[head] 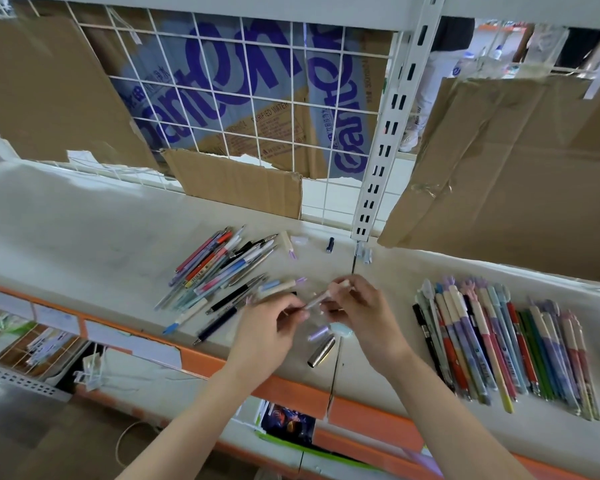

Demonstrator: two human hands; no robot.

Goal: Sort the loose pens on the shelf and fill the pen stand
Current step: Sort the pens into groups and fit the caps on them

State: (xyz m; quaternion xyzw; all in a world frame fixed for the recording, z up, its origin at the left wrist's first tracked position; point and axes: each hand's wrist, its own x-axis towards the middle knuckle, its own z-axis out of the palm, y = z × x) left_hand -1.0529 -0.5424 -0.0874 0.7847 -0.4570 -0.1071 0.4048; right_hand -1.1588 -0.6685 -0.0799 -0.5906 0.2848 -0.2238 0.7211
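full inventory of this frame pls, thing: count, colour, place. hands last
shelf: one, off-white with an orange front edge, across the frame
loose pens: a jumbled pile, mixed colours, shelf left of centre
sorted pens: one neat row, mixed colours, shelf at right
metal cap: one, silver, shelf just below the hands
lilac cap: one, pale purple, beside the metal cap
dark cap: one, navy, near the upright post
wire grid: one, white, behind the shelf
cardboard sheets: several, brown, against the grid
held pen: one, pale, between both hands
left hand: pinches the pen's lower end
right hand: grips its upper end
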